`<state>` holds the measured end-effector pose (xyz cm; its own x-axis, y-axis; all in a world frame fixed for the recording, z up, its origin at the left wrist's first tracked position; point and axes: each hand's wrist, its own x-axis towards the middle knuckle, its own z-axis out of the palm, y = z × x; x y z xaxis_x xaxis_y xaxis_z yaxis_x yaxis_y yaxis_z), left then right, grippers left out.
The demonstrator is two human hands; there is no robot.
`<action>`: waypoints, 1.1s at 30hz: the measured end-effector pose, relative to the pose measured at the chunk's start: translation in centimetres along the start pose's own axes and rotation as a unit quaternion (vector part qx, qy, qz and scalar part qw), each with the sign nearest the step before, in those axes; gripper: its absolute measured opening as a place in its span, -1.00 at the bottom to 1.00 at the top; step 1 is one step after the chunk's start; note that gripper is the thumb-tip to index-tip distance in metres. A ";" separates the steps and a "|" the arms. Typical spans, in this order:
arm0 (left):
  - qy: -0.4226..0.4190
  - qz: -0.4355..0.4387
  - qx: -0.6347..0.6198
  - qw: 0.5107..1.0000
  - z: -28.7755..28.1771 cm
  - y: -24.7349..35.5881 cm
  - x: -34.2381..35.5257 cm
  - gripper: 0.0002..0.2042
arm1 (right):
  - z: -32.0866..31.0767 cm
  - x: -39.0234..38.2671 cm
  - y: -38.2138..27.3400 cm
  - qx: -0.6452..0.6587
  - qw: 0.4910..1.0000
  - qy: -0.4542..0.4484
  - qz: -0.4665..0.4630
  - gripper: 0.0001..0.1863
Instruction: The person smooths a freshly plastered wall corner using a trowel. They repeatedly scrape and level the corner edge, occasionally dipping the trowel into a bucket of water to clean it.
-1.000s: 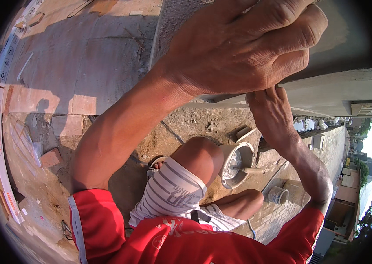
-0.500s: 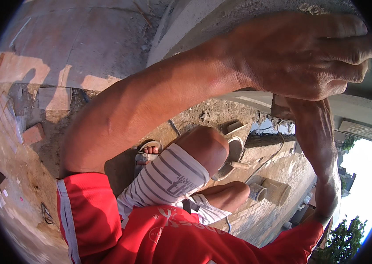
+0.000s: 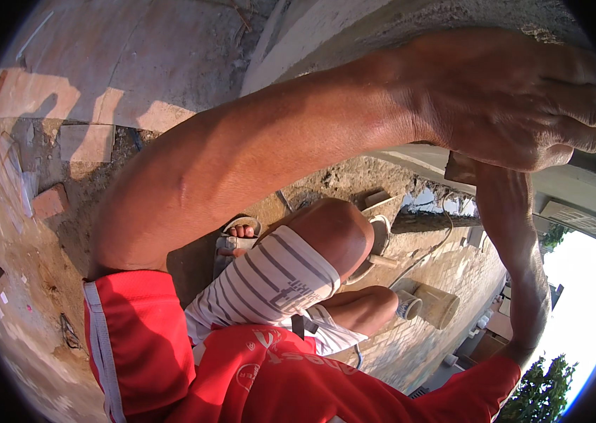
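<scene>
My left hand (image 3: 516, 99) reaches across to the upper right, its fingers curled closed against a rough grey cement surface (image 3: 410, 32). Whatever the fingers grip is hidden behind the knuckles. My right hand (image 3: 499, 173) shows only at the wrist; the fingers are covered by my left hand. A brown, flat-ended piece (image 3: 461, 168), perhaps wood, sticks out beside the right wrist under the left hand. I cannot tell which hand, if either, holds it.
By my knees stand a round pan (image 3: 380, 236) with a handled tool (image 3: 382, 261) and two buckets, one pale (image 3: 437, 306). A brick piece (image 3: 50, 201) and a square tile (image 3: 87, 143) lie on the dirt at left. A hose (image 3: 446, 236) runs along the paving.
Both hands have moved slightly right and down in the view, my left hand staying closed. The brown piece has shifted right with them.
</scene>
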<state>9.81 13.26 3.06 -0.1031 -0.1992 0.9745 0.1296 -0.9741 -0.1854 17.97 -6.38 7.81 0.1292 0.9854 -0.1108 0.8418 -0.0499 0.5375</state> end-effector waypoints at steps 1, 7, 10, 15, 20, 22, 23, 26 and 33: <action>-0.004 0.001 0.010 1.000 0.0 -0.7 -0.5 -0.92 | -1.7 1.2 0.4 0.003 1.000 0.004 -0.013 -0.68; 0.055 -0.072 -0.061 0.994 0.9 1.4 1.1 -0.94 | -4.9 -0.9 -1.6 0.052 0.996 -0.068 0.017 -0.71; 0.048 -0.057 -0.027 0.997 0.2 -0.4 1.6 -0.94 | 0.7 0.9 -2.7 0.111 0.990 -0.086 0.028 -0.73; 0.066 -0.094 -0.079 0.990 1.9 1.9 1.7 -0.95 | 5.9 -0.9 -4.2 0.060 0.987 -0.148 0.022 -0.77; 0.040 -0.061 -0.030 0.997 0.3 -0.5 1.4 -0.96 | 7.3 1.8 -4.2 0.014 0.995 -0.094 0.011 -0.77; 0.054 -0.081 -0.059 0.993 1.8 0.6 1.6 -0.97 | 6.1 -0.1 -3.3 -0.008 0.992 -0.114 0.048 -0.76; 0.053 -0.079 -0.058 0.994 1.8 0.6 1.7 -0.97 | 5.5 0.0 -3.1 -0.013 0.993 -0.109 0.049 -0.75; 0.056 -0.083 -0.062 0.993 2.0 0.8 2.2 -0.97 | 2.4 -0.2 -2.3 -0.033 0.993 -0.095 0.055 -0.72; 0.060 -0.087 -0.055 0.993 1.4 0.8 1.1 -0.97 | -6.6 0.3 -1.1 0.023 0.998 -0.026 0.053 -0.75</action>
<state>11.18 12.44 4.16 -0.2317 -0.0322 0.9723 -0.0085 -0.9993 -0.0351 13.64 -4.96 12.71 0.2445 0.9646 -0.0985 0.8453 -0.1623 0.5091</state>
